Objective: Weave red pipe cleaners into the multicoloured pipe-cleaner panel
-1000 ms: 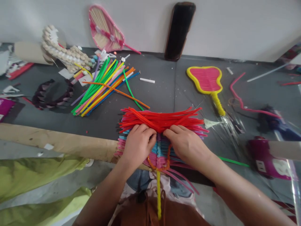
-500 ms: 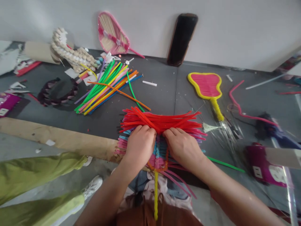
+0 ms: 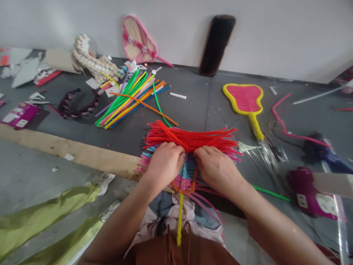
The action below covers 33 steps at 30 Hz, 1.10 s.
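A half-woven fan of pipe cleaners (image 3: 188,173) lies at the near edge of the dark table, with pink, blue and purple rows and a yellow handle (image 3: 179,217) hanging toward me. A thick bundle of red pipe cleaners (image 3: 190,138) crosses its top. My left hand (image 3: 164,165) and my right hand (image 3: 216,167) sit side by side on the weave, fingers curled and pinching the red strands at the centre.
A loose pile of coloured pipe cleaners (image 3: 129,97) lies behind to the left. A finished yellow-and-pink fan (image 3: 245,98), a pink hot-glue gun (image 3: 309,191), a dark phone (image 3: 217,44) against the wall and another person's green trouser legs (image 3: 46,217) are around.
My hands have stayed pinched on the red strands. The view has shifted right, and the green-trousered legs at the left have moved lower in the picture.
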Available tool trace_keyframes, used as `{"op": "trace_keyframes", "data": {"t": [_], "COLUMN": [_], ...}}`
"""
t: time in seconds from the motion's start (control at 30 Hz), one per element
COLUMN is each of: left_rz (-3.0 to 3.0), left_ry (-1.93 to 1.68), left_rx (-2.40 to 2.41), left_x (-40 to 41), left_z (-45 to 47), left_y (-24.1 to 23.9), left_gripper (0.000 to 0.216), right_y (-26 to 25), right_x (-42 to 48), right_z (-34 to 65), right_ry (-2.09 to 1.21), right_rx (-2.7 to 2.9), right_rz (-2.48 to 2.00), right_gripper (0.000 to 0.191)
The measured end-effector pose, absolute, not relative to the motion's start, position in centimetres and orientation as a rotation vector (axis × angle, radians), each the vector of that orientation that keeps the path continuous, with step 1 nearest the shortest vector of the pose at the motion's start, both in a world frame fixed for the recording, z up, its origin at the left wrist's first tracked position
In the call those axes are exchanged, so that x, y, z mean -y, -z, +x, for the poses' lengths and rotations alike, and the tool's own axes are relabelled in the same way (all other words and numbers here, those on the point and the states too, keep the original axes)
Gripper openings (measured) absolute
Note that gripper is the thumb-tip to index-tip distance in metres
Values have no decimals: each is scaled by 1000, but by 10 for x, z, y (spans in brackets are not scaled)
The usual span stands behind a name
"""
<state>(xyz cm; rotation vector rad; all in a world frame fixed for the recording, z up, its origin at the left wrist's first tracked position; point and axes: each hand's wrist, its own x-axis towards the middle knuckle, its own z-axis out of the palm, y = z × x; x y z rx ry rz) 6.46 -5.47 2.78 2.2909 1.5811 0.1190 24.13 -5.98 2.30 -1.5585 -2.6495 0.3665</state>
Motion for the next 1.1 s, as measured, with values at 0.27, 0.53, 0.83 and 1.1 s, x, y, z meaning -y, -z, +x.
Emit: {"op": "trace_keyframes", "data": {"t": [0.27, 0.53, 0.83, 1.1], "left_rz": [2299, 2145, 1934, 1913], "left_ry": [62, 75, -303, -403], "left_rx": [-1780, -1946, -1906, -1905], "left_x": [59, 57, 63, 63], "left_z": [81, 94, 83, 81], "left_y": [-39, -40, -30, -23], "left_gripper": [18, 17, 10, 7], "right_y": [-37, -35, -36, -26], "right_x": [67, 68, 65, 62], "right_z": [250, 242, 243, 241], "right_ry": [-358, -444, -461, -462], "right_rx": [2593, 2701, 2628, 2602], "right_rz": [-1697, -1685, -1644, -1575], "right_gripper": [17, 21, 22, 22]}}
